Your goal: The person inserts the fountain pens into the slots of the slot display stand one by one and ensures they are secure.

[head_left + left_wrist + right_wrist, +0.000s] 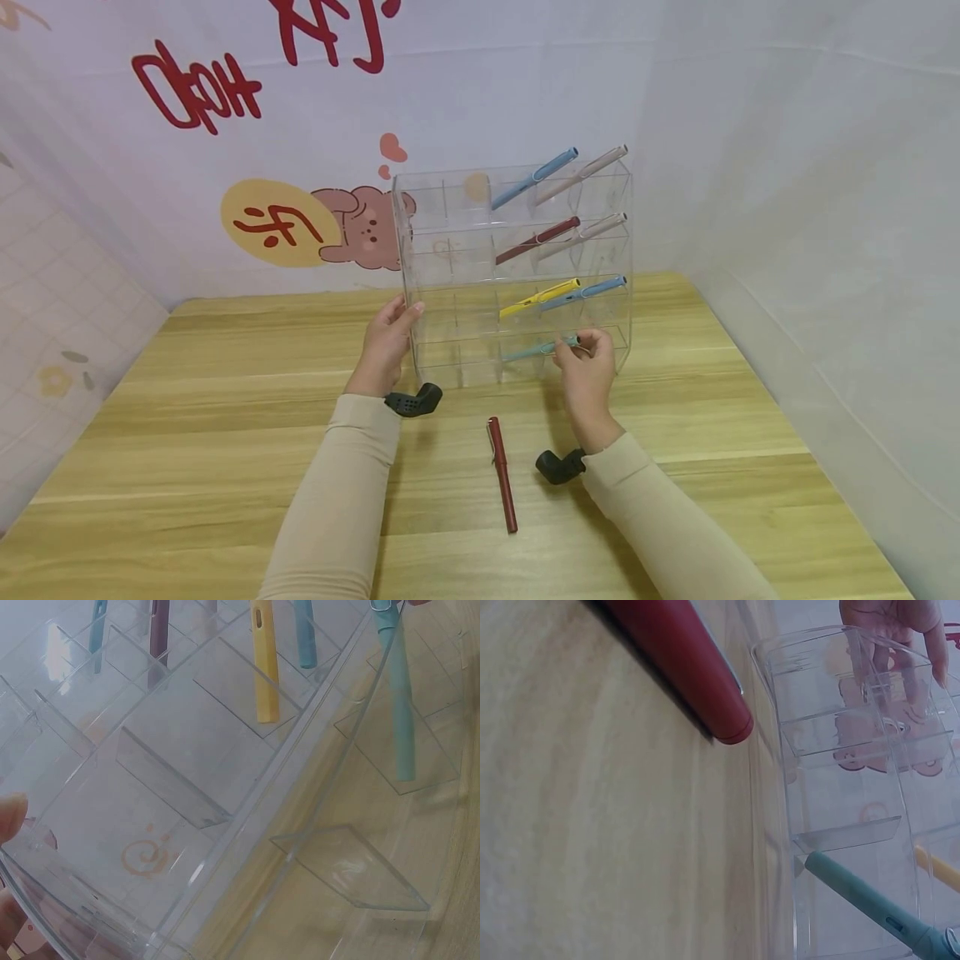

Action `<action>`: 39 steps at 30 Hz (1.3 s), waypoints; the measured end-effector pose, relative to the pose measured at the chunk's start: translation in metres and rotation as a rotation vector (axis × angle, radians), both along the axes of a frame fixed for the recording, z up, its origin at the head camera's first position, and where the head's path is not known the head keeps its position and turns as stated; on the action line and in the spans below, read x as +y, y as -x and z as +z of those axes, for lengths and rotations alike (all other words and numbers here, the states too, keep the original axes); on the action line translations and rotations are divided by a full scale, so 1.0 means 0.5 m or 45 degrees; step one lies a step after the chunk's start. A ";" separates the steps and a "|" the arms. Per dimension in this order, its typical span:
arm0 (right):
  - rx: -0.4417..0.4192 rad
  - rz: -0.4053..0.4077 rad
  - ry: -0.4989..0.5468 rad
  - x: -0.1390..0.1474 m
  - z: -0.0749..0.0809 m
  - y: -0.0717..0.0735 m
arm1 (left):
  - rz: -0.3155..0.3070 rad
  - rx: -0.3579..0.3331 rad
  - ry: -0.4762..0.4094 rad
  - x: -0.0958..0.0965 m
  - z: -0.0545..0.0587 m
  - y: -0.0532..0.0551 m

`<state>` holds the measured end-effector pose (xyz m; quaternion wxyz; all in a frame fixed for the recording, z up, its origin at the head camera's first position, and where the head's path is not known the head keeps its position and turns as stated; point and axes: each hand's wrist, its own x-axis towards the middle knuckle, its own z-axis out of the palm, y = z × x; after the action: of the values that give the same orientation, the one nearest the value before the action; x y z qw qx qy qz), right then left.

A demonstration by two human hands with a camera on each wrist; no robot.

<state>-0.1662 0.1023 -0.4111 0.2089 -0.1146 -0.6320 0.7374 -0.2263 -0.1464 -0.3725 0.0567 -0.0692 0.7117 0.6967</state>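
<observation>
A clear acrylic rack (459,340) with several tiers of compartments stands on the table. My left hand (386,346) grips its left side, thumb in front and the other fingers behind the edge. In the bottom tier, a teal fountain pen (534,351) lies slanted, its barrel end inside a compartment. My right hand (588,379) pinches this pen near the clip end between thumb and fingers. The left wrist view shows the teal pen (403,720) beyond a clear divider. On the table between my forearms lies a dark red pen (502,475), clip end toward the rack.
Higher tiers hold a blue pen (534,179) and a pale pen (583,173) on top, a dark red pen (537,240) and another pale pen (585,235) below, then a yellow pen (538,298) and a blue pen (583,292). A printed cloth (525,92) hangs behind.
</observation>
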 end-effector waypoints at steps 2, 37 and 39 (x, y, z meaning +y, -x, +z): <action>0.002 -0.001 -0.005 0.001 -0.001 -0.001 | -0.001 0.003 -0.004 0.000 0.001 -0.001; -0.402 0.254 -0.386 0.059 0.002 -0.051 | 0.006 -0.007 -0.013 0.000 -0.003 0.006; -0.427 0.284 -0.432 0.057 -0.003 -0.056 | 0.008 -0.005 -0.013 0.000 -0.002 0.006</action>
<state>-0.1384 0.1307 -0.4124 0.0348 -0.1283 -0.7810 0.6102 -0.2291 -0.1462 -0.3736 0.0564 -0.0726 0.7078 0.7004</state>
